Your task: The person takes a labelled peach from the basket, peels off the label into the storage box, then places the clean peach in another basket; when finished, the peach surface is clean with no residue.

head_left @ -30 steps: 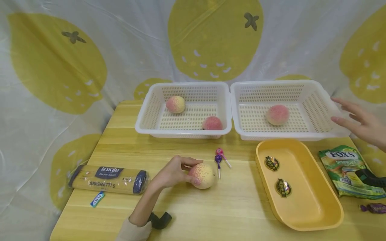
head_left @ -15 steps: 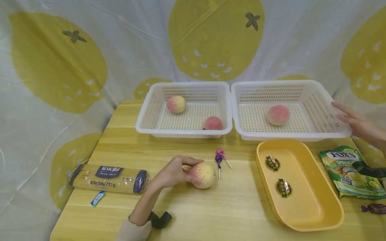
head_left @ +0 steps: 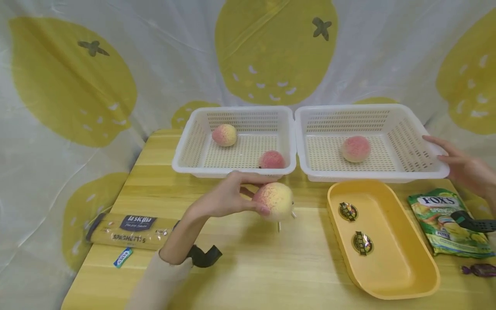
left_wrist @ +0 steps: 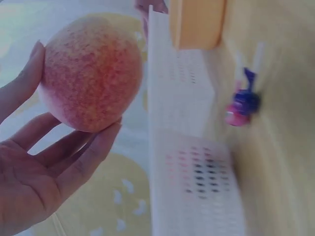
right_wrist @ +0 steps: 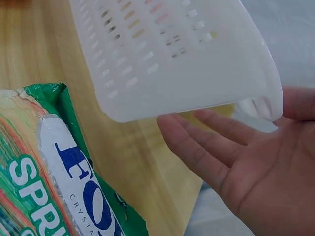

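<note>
My left hand (head_left: 228,196) grips a yellow and pink peach (head_left: 276,200) between thumb and fingers, held above the table. In the left wrist view the peach (left_wrist: 93,73) shows its red-speckled side. My right hand (head_left: 465,165) holds the right end of the right white basket (head_left: 364,174). In the right wrist view its thumb goes over the basket's rim and its fingers lie below, against the outer wall. One pink peach (head_left: 356,149) lies in this basket. The left white basket (head_left: 232,171) holds a yellow-pink peach (head_left: 224,135) and a red peach (head_left: 272,159).
Two lollipops (left_wrist: 243,103) lie on the table, mostly hidden behind the held peach in the head view. A yellow tray (head_left: 387,241) stands right of centre, beside a green Fox's candy bag (head_left: 445,224) and a purple wrapped candy (head_left: 479,270). A spaghetti pack (head_left: 129,232) and small candy (head_left: 123,257) lie left.
My left hand has lifted the peach off the table and carried it up and to the right. My right hand has shifted slightly down along the basket's end.
</note>
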A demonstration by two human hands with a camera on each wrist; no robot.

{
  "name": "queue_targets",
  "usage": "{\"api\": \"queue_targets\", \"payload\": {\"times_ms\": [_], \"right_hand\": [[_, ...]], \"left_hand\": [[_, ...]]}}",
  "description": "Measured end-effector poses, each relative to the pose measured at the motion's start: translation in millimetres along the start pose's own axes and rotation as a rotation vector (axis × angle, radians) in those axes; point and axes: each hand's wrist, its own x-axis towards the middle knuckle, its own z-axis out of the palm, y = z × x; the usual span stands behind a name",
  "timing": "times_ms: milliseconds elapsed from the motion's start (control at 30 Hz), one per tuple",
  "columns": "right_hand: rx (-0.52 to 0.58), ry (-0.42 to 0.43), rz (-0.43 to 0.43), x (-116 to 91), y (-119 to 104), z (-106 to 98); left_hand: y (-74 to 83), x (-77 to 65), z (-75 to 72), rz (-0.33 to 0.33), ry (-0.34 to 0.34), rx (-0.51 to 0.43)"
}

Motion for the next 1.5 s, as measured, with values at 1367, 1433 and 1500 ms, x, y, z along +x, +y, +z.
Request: {"api": "queue_targets", "payload": {"times_ms": [1367, 1433, 1500], "right_hand": [[-0.056, 0.046, 0.03, -0.4, 5.0, 6.5], [-0.057, 0.04, 0.027, -1.4, 6.6, 5.5], [-0.002, 0.02, 0.015, -2.5, 8.4, 3.5]], "left_hand": [[-22.9, 158.7, 69.2, 0.066, 0.125, 0.17], [-23.2, 140.2, 59.4, 0.076, 0.127, 0.152], [-24.2, 119.0, 44.2, 0.075, 0.143, 0.145]]}}
